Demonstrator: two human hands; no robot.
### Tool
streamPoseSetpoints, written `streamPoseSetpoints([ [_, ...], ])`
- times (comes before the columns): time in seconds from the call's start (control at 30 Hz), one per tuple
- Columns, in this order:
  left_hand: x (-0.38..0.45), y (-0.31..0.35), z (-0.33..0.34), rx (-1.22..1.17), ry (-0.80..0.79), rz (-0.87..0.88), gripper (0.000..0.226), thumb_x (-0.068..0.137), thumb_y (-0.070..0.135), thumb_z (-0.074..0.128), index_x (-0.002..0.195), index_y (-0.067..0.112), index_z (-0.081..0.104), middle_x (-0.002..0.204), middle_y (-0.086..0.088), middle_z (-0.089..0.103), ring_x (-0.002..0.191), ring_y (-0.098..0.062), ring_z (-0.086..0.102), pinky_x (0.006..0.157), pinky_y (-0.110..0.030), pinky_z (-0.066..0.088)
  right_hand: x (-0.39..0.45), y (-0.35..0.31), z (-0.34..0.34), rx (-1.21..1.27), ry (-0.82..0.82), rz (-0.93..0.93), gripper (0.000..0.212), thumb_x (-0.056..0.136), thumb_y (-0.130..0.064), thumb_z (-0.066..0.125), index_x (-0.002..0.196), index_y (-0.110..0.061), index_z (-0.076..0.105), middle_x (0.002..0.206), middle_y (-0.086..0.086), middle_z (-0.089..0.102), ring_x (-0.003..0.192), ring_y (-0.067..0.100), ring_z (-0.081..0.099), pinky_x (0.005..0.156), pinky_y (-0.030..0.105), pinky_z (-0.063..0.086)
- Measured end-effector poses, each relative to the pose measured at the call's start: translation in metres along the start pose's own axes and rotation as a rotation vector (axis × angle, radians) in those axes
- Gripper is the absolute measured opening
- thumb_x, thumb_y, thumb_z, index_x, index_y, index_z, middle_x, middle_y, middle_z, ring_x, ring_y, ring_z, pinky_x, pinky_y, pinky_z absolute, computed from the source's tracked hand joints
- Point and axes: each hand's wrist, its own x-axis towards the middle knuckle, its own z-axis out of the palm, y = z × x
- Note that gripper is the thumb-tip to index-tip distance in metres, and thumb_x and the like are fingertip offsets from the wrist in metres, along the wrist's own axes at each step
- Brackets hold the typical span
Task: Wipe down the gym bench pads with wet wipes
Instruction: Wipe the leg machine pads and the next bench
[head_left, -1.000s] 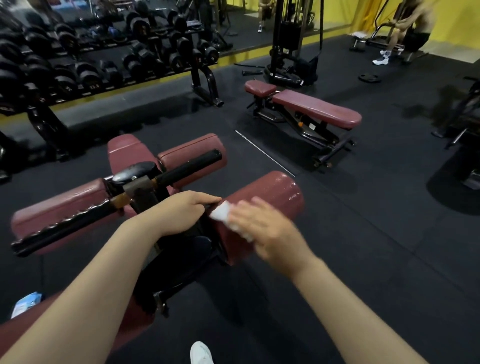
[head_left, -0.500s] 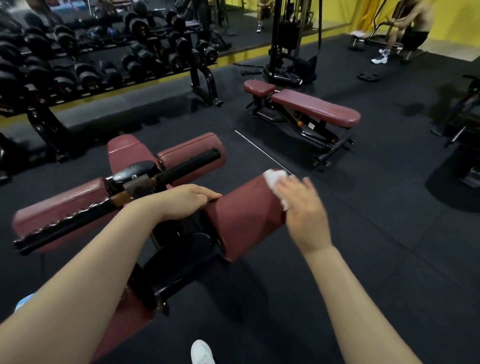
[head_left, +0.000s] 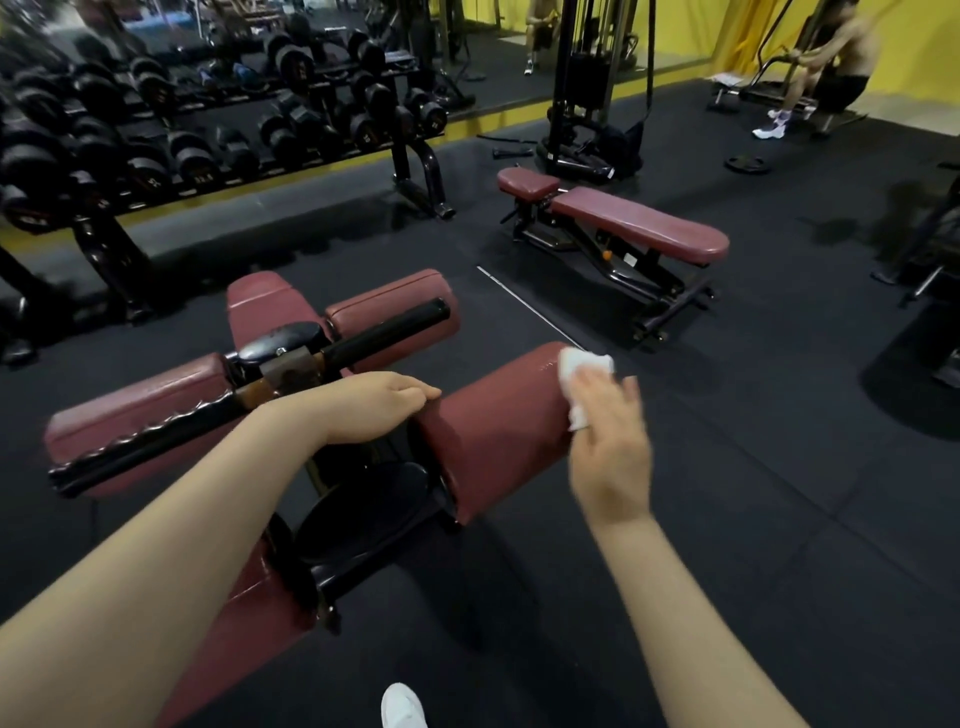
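A dark red roller pad sticks out to the right of the bench frame in front of me. My right hand presses a white wet wipe with straight fingers against the pad's far right end. My left hand curls over the frame at the pad's inner end. More red pads lie to the left and behind a black handle bar. The bench's long pad runs down toward the lower left.
A second red bench stands on the black rubber floor ahead right, with a thin metal bar lying before it. A dumbbell rack lines the left back. A cable machine and a seated person are far off. My white shoe shows below.
My right hand slid the wipe along the roller pad from its inner end out to its far right end. My left hand stayed on the frame.
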Motion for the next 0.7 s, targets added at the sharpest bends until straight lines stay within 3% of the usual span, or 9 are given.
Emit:
streamPoseSetpoints([
  [0.07,-0.006,-0.001,0.000,-0.038,0.038,0.081,0.038,0.106,0.024,0.036,0.139,0.028,0.055,0.143,0.020,0.047,0.135,0.002,0.038,0.119,-0.022,0.020,-0.027,-0.035,-0.002,0.143,-0.144,-0.283,0.032,0.094,0.004,0.046,0.112,-0.006,0.071,0.125,0.000,0.067,0.120,0.011,0.060,0.110,0.033,0.040],
  [0.13,-0.010,-0.002,0.005,-0.030,0.033,0.112,0.038,0.107,0.026,0.036,0.140,0.030,0.054,0.140,0.024,0.045,0.134,0.005,0.037,0.120,-0.022,0.019,-0.045,-0.037,-0.003,0.140,-0.286,-0.637,0.035,0.093,0.002,0.046,0.117,-0.004,0.070,0.134,0.007,0.061,0.130,0.019,0.053,0.114,0.042,0.035],
  [0.17,-0.009,-0.003,0.009,-0.028,0.030,0.103,0.039,0.107,0.026,0.035,0.141,0.030,0.053,0.138,0.025,0.044,0.134,0.005,0.036,0.119,-0.022,0.019,-0.036,-0.023,-0.005,0.125,-0.343,-0.683,0.037,0.091,0.003,0.046,0.120,-0.005,0.069,0.135,0.007,0.060,0.130,0.021,0.053,0.115,0.042,0.033],
  [0.27,-0.002,-0.007,0.017,-0.064,0.001,0.038,0.042,0.104,0.029,0.034,0.142,0.031,0.052,0.143,0.023,0.043,0.135,0.001,0.037,0.121,-0.027,0.019,0.000,0.023,-0.008,0.052,-0.211,-0.360,0.040,0.085,0.010,0.048,0.115,-0.004,0.071,0.123,0.009,0.067,0.118,0.024,0.062,0.116,0.039,0.031],
  [0.37,0.002,-0.012,0.017,-0.054,0.020,-0.008,0.043,0.104,0.027,0.033,0.140,0.030,0.056,0.144,0.018,0.050,0.136,-0.005,0.042,0.121,-0.031,0.023,0.017,0.009,-0.012,-0.026,-0.097,-0.070,0.038,0.089,0.000,0.041,0.112,-0.002,0.071,0.119,0.016,0.069,0.111,0.023,0.065,0.116,0.024,0.027],
  [0.43,-0.003,-0.010,0.014,-0.036,0.092,0.014,0.040,0.106,0.026,0.034,0.138,0.029,0.056,0.143,0.018,0.050,0.136,-0.003,0.041,0.120,-0.028,0.023,-0.002,-0.031,-0.007,0.114,-0.225,-0.194,0.034,0.093,-0.003,0.044,0.115,-0.003,0.070,0.122,0.019,0.067,0.112,0.016,0.064,0.111,0.023,0.036],
  [0.53,-0.013,-0.005,0.011,-0.022,0.098,0.087,0.039,0.106,0.027,0.034,0.138,0.030,0.055,0.139,0.023,0.047,0.133,0.003,0.038,0.116,-0.021,0.023,-0.040,-0.048,-0.004,0.157,-0.398,-0.740,0.034,0.094,0.000,0.047,0.122,-0.005,0.067,0.136,0.009,0.060,0.132,0.019,0.051,0.115,0.039,0.033],
  [0.57,-0.015,-0.005,0.011,-0.004,0.077,0.078,0.039,0.107,0.028,0.033,0.139,0.032,0.054,0.137,0.025,0.045,0.131,0.004,0.037,0.114,-0.019,0.021,-0.034,-0.034,-0.002,0.158,-0.405,-0.778,0.034,0.094,0.000,0.049,0.122,-0.006,0.068,0.138,0.007,0.058,0.133,0.019,0.050,0.116,0.041,0.033],
  [0.7,-0.006,-0.002,0.013,-0.003,0.011,0.004,0.041,0.107,0.029,0.030,0.140,0.032,0.054,0.143,0.020,0.048,0.135,-0.003,0.039,0.118,-0.025,0.022,0.010,0.030,-0.008,0.038,-0.123,-0.147,0.040,0.092,0.003,0.041,0.119,-0.005,0.069,0.130,0.004,0.062,0.121,0.025,0.061,0.118,0.039,0.028],
])
